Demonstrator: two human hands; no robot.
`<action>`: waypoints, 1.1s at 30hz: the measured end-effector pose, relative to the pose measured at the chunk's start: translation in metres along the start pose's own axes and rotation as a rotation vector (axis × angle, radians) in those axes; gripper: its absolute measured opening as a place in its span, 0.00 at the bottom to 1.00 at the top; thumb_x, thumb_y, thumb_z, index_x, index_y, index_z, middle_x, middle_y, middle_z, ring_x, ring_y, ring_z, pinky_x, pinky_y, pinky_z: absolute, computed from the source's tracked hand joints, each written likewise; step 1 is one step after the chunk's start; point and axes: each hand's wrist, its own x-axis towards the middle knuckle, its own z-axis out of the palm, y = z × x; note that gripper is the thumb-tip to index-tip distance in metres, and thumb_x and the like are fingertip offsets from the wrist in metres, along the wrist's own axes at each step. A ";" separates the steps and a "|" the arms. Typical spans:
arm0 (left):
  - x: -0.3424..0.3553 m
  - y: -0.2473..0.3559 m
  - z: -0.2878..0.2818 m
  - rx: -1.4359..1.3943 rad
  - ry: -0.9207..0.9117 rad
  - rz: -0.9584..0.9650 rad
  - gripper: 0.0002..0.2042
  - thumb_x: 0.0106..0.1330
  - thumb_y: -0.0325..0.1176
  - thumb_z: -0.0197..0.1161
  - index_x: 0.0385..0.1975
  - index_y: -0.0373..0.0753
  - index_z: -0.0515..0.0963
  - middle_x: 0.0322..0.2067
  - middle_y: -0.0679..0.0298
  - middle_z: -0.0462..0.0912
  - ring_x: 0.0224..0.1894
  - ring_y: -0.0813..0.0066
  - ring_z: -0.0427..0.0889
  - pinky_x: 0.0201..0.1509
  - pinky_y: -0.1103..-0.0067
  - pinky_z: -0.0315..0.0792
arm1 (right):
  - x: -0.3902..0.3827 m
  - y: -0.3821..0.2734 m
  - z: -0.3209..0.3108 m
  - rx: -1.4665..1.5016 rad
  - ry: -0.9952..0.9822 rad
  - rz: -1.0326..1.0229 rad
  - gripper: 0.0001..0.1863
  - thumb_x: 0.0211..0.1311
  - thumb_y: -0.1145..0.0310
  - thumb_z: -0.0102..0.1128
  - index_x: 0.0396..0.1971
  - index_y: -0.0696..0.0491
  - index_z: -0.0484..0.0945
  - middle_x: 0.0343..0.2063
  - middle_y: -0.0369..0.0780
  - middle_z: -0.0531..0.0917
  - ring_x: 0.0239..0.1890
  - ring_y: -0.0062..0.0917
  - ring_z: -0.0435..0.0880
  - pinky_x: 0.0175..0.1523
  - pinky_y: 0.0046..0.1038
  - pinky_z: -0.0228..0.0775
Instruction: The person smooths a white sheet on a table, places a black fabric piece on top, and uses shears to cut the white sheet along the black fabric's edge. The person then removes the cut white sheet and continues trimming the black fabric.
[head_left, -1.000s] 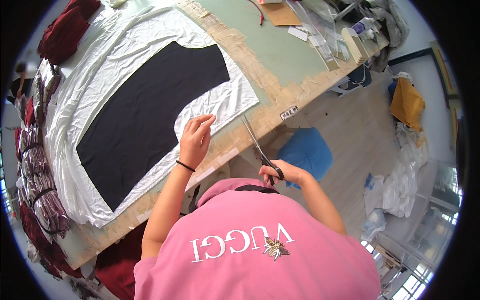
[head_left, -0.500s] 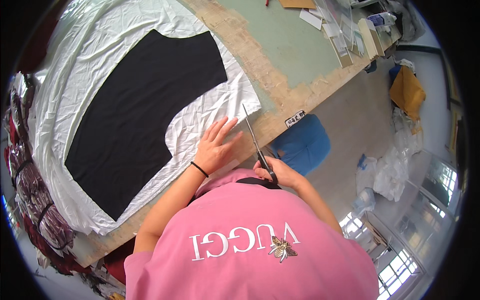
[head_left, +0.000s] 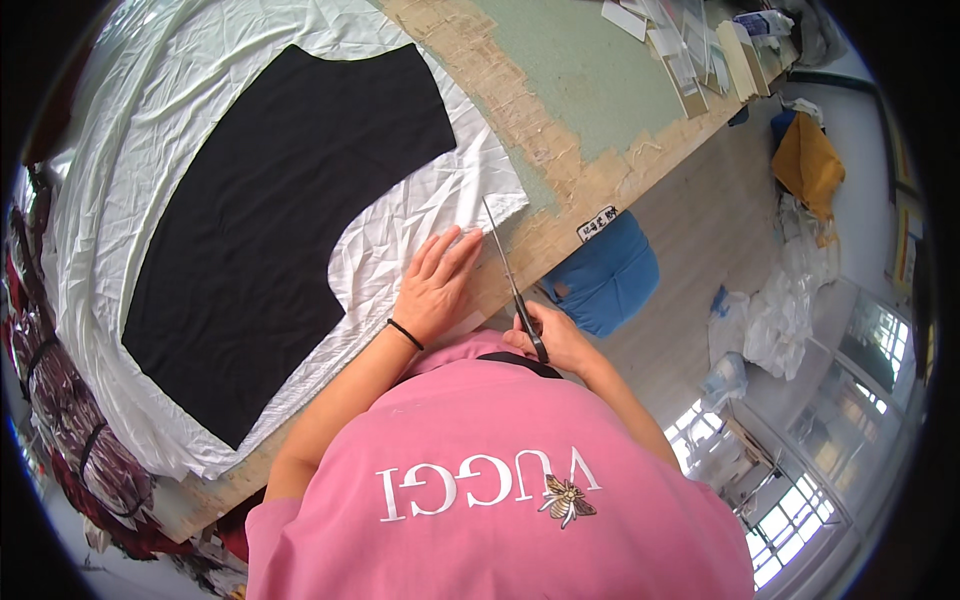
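Note:
My left hand [head_left: 434,285] rests flat on the white fabric [head_left: 408,222] near the table's front edge, fingers stretched toward the back right. In my right hand [head_left: 555,338] a pair of scissors [head_left: 508,272] with dark handles is held, its long blades pointing away from me and close together. The blade tips lie by the right corner of the white fabric. On top of that wrinkled fabric lies a black cut fabric piece [head_left: 270,230], flat, with a curved notch on the side toward my left hand.
The table [head_left: 575,90] has a green top with a worn tan border. Boards and clear strips [head_left: 690,60] lie at its back right. A blue chair seat [head_left: 605,275] stands beside the front edge. Plastic-wrapped bundles [head_left: 75,430] are at the left; white plastic bags [head_left: 780,325] sit on the right-hand floor.
My left hand's fingers have come down onto the white fabric and closer together. The scissors have shifted slightly. The view has moved a little, shifting the table scene.

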 end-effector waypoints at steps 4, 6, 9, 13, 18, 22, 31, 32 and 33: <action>0.000 0.000 0.000 0.006 0.005 0.006 0.29 0.48 0.22 0.54 0.57 0.36 0.68 0.61 0.64 0.64 0.64 0.64 0.59 0.67 0.66 0.53 | 0.000 0.006 0.002 0.006 0.025 -0.031 0.17 0.54 0.57 0.66 0.26 0.54 0.71 0.15 0.32 0.74 0.17 0.13 0.70 0.22 0.18 0.61; 0.001 0.001 0.000 0.006 0.002 0.008 0.29 0.48 0.22 0.54 0.56 0.36 0.68 0.61 0.64 0.64 0.64 0.64 0.60 0.67 0.67 0.53 | -0.001 0.001 0.001 -0.019 0.027 0.001 0.17 0.54 0.56 0.66 0.26 0.54 0.71 0.16 0.32 0.74 0.18 0.13 0.70 0.24 0.18 0.61; -0.001 -0.002 0.003 0.034 0.018 0.018 0.29 0.48 0.22 0.54 0.56 0.36 0.68 0.61 0.65 0.64 0.64 0.65 0.60 0.67 0.67 0.53 | -0.007 0.001 0.003 -0.071 0.030 -0.007 0.19 0.53 0.55 0.66 0.27 0.54 0.71 0.17 0.32 0.75 0.20 0.14 0.70 0.26 0.18 0.62; 0.000 -0.002 0.003 0.022 0.021 0.020 0.29 0.48 0.22 0.54 0.56 0.36 0.68 0.61 0.66 0.64 0.64 0.66 0.60 0.67 0.67 0.53 | -0.006 -0.003 0.005 -0.067 0.040 -0.012 0.21 0.52 0.52 0.67 0.27 0.55 0.71 0.18 0.33 0.75 0.22 0.14 0.70 0.29 0.18 0.62; 0.000 -0.001 0.001 0.013 0.006 0.011 0.29 0.48 0.22 0.54 0.56 0.36 0.68 0.61 0.66 0.65 0.63 0.66 0.61 0.67 0.67 0.53 | 0.000 -0.006 0.003 0.003 0.022 0.024 0.21 0.51 0.52 0.67 0.26 0.55 0.71 0.17 0.33 0.75 0.21 0.13 0.71 0.27 0.18 0.62; 0.000 -0.001 0.001 0.063 0.006 0.019 0.28 0.49 0.26 0.54 0.56 0.38 0.69 0.61 0.68 0.64 0.64 0.69 0.60 0.67 0.69 0.53 | -0.001 -0.005 0.004 -0.045 0.058 0.026 0.19 0.52 0.54 0.67 0.24 0.55 0.71 0.16 0.33 0.75 0.20 0.13 0.71 0.26 0.18 0.62; -0.001 -0.002 0.003 0.069 0.012 0.020 0.27 0.49 0.26 0.54 0.56 0.37 0.69 0.61 0.68 0.63 0.64 0.69 0.60 0.67 0.70 0.53 | -0.004 -0.007 -0.002 0.113 -0.064 0.052 0.16 0.56 0.58 0.65 0.26 0.54 0.70 0.16 0.31 0.74 0.19 0.12 0.71 0.24 0.16 0.61; -0.002 -0.002 0.003 0.067 0.015 0.023 0.27 0.50 0.26 0.54 0.55 0.37 0.69 0.61 0.68 0.63 0.64 0.69 0.60 0.67 0.70 0.53 | -0.002 -0.007 -0.002 0.118 -0.065 0.042 0.16 0.56 0.58 0.65 0.26 0.53 0.70 0.16 0.31 0.73 0.19 0.12 0.72 0.24 0.16 0.61; -0.002 -0.002 0.004 0.065 0.018 0.026 0.27 0.50 0.26 0.54 0.55 0.37 0.70 0.61 0.68 0.63 0.64 0.69 0.60 0.67 0.70 0.53 | 0.001 -0.008 -0.003 0.123 -0.067 0.032 0.16 0.56 0.58 0.65 0.26 0.53 0.70 0.16 0.31 0.73 0.18 0.12 0.72 0.23 0.16 0.60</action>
